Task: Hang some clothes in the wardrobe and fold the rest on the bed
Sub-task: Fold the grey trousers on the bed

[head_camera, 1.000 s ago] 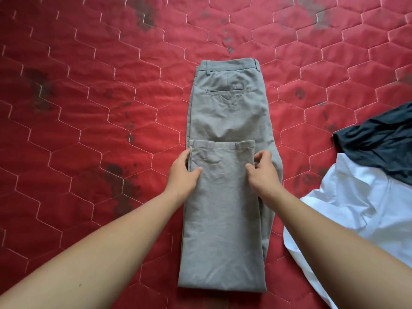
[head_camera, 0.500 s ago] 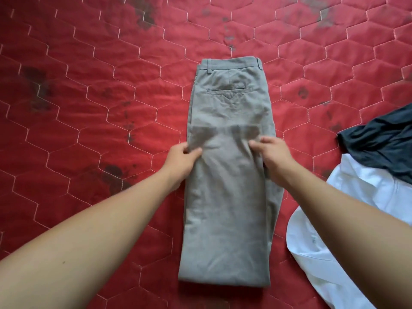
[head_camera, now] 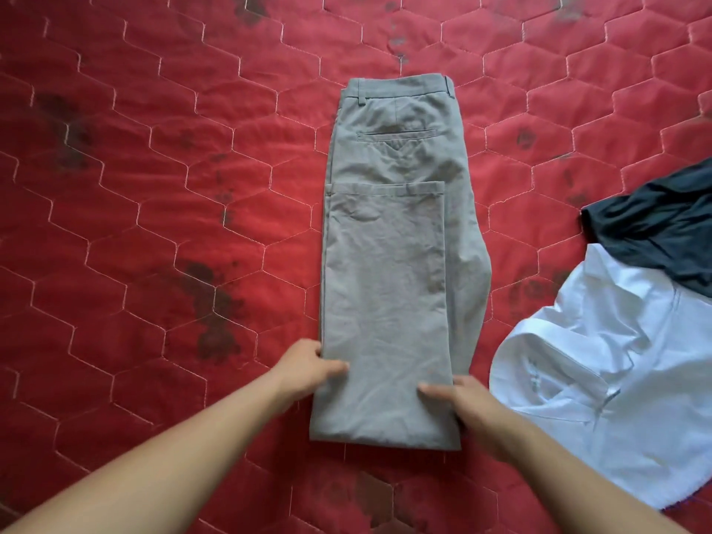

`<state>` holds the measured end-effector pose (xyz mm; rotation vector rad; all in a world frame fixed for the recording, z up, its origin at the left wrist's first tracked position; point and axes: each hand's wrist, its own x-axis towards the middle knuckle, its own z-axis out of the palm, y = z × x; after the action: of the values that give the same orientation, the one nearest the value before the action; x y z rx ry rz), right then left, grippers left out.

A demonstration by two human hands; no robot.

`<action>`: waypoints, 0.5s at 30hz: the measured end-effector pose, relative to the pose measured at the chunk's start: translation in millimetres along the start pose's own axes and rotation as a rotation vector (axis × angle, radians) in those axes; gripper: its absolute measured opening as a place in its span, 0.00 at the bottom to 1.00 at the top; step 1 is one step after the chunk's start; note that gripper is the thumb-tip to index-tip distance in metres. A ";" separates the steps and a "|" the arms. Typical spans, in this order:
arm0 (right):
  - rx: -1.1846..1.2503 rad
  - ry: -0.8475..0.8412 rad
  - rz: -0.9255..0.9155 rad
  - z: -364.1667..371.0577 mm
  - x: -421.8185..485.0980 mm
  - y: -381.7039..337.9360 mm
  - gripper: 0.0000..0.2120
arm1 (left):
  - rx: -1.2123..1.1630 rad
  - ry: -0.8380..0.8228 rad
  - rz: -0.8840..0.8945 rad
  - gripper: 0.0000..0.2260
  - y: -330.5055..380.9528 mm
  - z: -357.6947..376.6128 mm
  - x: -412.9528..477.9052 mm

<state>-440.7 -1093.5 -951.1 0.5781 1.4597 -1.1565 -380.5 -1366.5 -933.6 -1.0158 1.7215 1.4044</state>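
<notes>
Grey trousers point(head_camera: 389, 264), folded once, are laid mid-bedspread point(head_camera: 154, 186); the hem at 12 o'clock has been released, the folded end now being pinched by left hand point(head_camera: 308, 370) at 7 and right hand point(head_camera: 462, 398) at 5 o'clock, a second fold judged next.

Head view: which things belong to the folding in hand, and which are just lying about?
In the job: grey trousers, partly folded on the red bed cover; left hand and right hand, gripping its sides near the fold.
Lying about: white shirt and dark garment, crumpled at the right, untouched.
</notes>
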 end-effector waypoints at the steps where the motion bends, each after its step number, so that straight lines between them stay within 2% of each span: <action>1: 0.020 0.000 0.022 0.7 -3.4 13.4 0.10 | -0.014 -0.034 -0.023 0.02 -11.3 2.9 -5.7; 4: 0.044 0.042 -0.003 2.7 -10.0 28.2 0.09 | -0.061 -0.071 -0.037 0.02 -39.2 11.6 -18.9; 10: -0.075 0.120 -0.116 10.5 -21.0 28.7 0.09 | -0.316 -0.046 0.058 0.08 -66.6 23.3 -32.2; 12: -0.084 0.111 -0.089 9.4 -26.4 33.2 0.09 | -0.243 -0.091 0.018 0.07 -74.8 27.4 -34.0; 15: -0.095 0.094 0.045 6.4 -35.5 48.1 0.09 | -0.115 -0.209 -0.102 0.07 -88.1 37.6 -40.8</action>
<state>-387.8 -1071.3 -933.2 0.6031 1.5653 -1.0302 -282.4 -1333.4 -944.3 -0.9664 1.4337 1.5003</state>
